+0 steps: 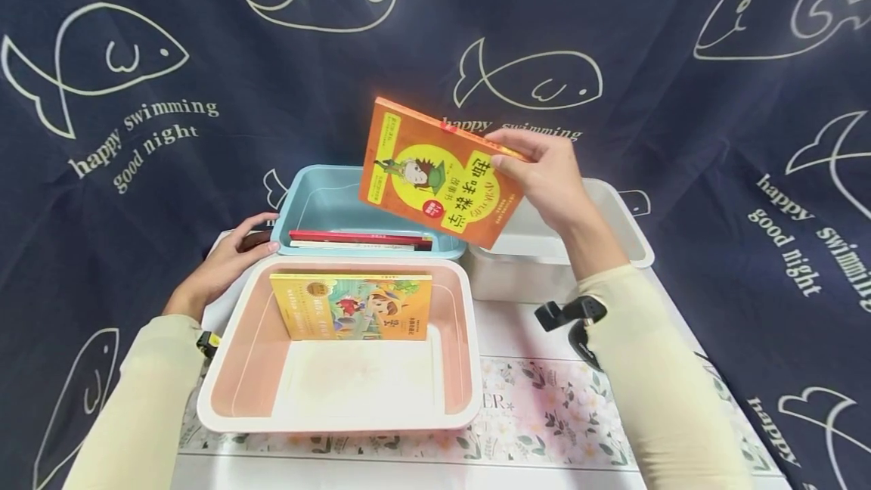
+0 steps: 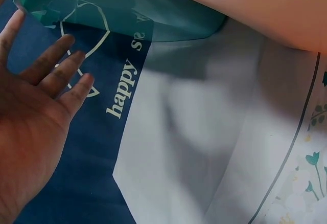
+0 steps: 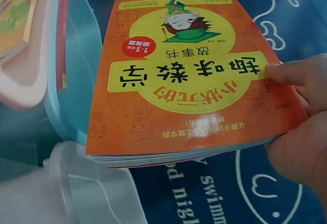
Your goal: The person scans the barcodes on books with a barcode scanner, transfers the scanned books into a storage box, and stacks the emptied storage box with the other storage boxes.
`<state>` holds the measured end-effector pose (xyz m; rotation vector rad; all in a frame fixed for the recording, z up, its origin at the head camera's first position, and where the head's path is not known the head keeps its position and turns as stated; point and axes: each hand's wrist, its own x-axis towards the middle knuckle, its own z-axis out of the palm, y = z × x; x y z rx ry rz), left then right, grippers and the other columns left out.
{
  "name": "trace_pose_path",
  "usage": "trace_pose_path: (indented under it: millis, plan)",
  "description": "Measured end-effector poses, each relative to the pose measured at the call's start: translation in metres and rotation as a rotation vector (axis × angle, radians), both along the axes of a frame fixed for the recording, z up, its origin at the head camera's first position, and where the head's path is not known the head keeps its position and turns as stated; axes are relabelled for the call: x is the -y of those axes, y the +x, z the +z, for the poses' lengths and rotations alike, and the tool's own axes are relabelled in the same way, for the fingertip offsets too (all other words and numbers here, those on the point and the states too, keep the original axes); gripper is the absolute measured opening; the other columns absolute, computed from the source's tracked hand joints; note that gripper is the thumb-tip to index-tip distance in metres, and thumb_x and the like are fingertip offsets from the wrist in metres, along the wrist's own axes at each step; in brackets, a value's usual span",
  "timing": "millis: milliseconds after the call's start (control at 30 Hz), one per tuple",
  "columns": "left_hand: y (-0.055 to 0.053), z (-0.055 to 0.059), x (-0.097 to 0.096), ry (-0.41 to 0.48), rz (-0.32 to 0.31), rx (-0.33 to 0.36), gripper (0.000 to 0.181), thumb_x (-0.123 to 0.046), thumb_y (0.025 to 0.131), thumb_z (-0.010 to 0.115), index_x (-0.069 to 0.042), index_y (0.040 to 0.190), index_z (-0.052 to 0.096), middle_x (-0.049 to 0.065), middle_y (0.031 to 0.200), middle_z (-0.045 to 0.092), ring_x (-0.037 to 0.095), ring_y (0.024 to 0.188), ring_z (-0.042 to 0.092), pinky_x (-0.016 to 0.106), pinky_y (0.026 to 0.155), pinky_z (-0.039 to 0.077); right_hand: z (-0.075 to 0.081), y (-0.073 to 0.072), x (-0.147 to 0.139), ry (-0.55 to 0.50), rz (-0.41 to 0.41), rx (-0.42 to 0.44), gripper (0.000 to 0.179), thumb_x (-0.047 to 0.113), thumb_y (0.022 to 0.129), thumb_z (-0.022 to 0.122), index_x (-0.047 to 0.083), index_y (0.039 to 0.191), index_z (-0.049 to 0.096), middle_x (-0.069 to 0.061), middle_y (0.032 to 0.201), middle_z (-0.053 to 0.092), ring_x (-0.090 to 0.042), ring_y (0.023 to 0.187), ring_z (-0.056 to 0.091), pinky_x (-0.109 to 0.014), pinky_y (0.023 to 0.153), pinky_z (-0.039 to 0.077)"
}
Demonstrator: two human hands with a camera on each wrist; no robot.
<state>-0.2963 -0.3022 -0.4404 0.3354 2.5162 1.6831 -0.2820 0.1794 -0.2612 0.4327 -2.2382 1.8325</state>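
Navy curtain [image 1: 286, 89]; right grip [image 1: 550, 176] pinches orange book [image 1: 401, 199]; left grip [image 1: 227, 263], spread, touches blue bin [image 1: 327, 203].

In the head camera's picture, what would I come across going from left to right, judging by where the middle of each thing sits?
Left hand → yellow book in the pink bin → orange book → right hand gripping that orange book.

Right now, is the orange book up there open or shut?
Shut. The orange book shows its cover flat over stacked pages in the right wrist view, and the right hand grips it.
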Motion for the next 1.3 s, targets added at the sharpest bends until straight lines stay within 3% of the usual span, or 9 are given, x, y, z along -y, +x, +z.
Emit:
trace_pose_path:
  millis: [367,633,1100,1300]
  plan:
    - [-0.002,-0.002,0.002,0.007,-0.002,-0.008,0.064,-0.03,0.103,0.062,-0.023,0.158,0.031,0.024,0.149,0.046,0.0,0.117,0.052,0.018,0.086,0.051,-0.007,-0.028,0.04,-0.012,0.035,0.014,0.027,-0.006,0.092,0.068,0.003,0.116,0.074,-0.012,0.114,0.073,-0.027,0.097,0.071,-0.034,0.081,0.059]
    - [-0.003,-0.003,0.0,-0.006,-0.001,-0.003,0.063,-0.033,0.102,0.062,-0.026,0.158,0.032,0.023,0.149,0.046,0.004,0.12,0.053,0.019,0.087,0.05,-0.028,-0.044,0.063,0.023,0.03,0.05,0.024,-0.002,0.094,0.067,0.005,0.116,0.074,-0.008,0.115,0.073,-0.023,0.098,0.069,-0.034,0.086,0.056]
    - [-0.003,-0.004,0.0,0.006,-0.006,-0.003,0.063,-0.032,0.103,0.061,-0.027,0.158,0.031,0.024,0.149,0.045,0.003,0.122,0.05,0.018,0.088,0.049,-0.063,-0.045,0.091,0.063,0.118,0.187,0.023,0.0,0.095,0.066,0.011,0.113,0.075,-0.004,0.108,0.074,-0.022,0.097,0.07,-0.036,0.087,0.056]
    - [-0.002,-0.002,0.001,0.01,0.003,0.018,0.064,-0.034,0.103,0.061,-0.028,0.158,0.03,0.024,0.151,0.044,0.006,0.122,0.05,0.016,0.086,0.049,-0.079,-0.045,0.104,0.132,0.172,0.255,0.024,0.002,0.096,0.066,0.016,0.113,0.076,-0.001,0.109,0.073,-0.022,0.096,0.067,-0.035,0.08,0.054]
